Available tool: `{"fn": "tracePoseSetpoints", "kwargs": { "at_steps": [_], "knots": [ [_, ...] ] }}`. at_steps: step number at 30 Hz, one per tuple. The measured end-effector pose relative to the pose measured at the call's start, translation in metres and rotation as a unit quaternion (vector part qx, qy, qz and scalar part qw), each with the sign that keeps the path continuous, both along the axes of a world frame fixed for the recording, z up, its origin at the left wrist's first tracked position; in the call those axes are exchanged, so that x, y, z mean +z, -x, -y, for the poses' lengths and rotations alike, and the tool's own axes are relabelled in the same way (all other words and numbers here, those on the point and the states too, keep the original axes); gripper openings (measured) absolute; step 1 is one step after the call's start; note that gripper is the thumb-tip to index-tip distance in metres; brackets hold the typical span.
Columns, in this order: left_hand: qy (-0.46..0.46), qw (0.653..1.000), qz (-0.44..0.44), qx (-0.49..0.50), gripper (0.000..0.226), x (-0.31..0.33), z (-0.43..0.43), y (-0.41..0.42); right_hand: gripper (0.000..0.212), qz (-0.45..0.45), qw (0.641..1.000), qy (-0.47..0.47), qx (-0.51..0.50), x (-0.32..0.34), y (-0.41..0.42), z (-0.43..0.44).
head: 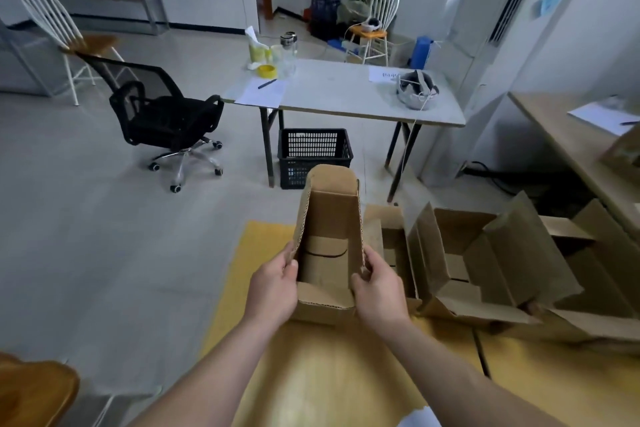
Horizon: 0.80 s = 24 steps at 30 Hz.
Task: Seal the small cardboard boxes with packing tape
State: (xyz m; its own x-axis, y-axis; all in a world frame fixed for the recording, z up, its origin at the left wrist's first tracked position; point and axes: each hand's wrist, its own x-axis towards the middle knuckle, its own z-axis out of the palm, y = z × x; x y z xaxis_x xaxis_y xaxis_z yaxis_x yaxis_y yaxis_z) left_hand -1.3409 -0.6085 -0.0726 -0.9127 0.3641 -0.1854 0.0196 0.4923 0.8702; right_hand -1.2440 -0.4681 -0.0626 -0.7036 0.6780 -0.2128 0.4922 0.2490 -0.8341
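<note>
Pale grey floor and white walls all round, with a yellowish wooden table [329, 374] close in front. At the far edge of that table, a small cardboard box [329, 218], open on top, long lid flap raised upright on the far side and curled over at its tip, a tuck tab lying inside against the back wall. Left hand [273, 288] on the box's left wall: thumb over the corrugated edge, fingers curled round the outside. Right hand [379, 291] likewise on the right wall, thumb hooked inside, fingers wrapped outside, so both hands clamped on the one box from opposite sides. Hard to tell whether lifted or resting on the table. Just beside it to the right, a narrow open box [391, 239], then a cluster of larger open cardboard boxes [485, 260] with flaps splayed, touching one another. Well beyond, across the floor, a white folding table [346, 94] carrying a roll of yellow packing tape [267, 70] near its left far corner, a glass jar [289, 52] just beside the roll, a pen [267, 83] on a sheet of paper [261, 95], and a headset [415, 90] toward the right end. Under that table, a black plastic crate [313, 156]. Left of it, a black mesh office chair [166, 114] on castors; behind that, a white spindle-back chair [48, 17]. Tape roll well apart from both hands.
</note>
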Motion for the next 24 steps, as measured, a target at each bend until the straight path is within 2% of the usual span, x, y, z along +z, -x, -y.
{"fn": "tracePoseSetpoints", "kwargs": {
  "at_steps": [7,14,20,24],
  "knots": [
    [0.007,0.999,0.004,-0.04,0.046,-0.011,-0.011,0.004,0.062,0.034,0.999,-0.008,-0.015,-0.01,0.003,-0.01],
    [0.06,0.994,-0.023,-0.087,0.059,-0.006,-0.009,0.004,0.064,0.044,0.998,-0.048,-0.002,-0.005,-0.001,-0.005],
    [0.101,0.988,-0.088,-0.081,0.07,0.01,-0.001,-0.008,0.067,0.021,0.998,-0.056,-0.018,0.015,-0.014,-0.002],
    [0.119,0.971,-0.187,-0.086,0.066,0.031,-0.001,-0.03,0.063,0.009,0.997,-0.071,-0.032,0.032,-0.034,0.004]
  ]
}}
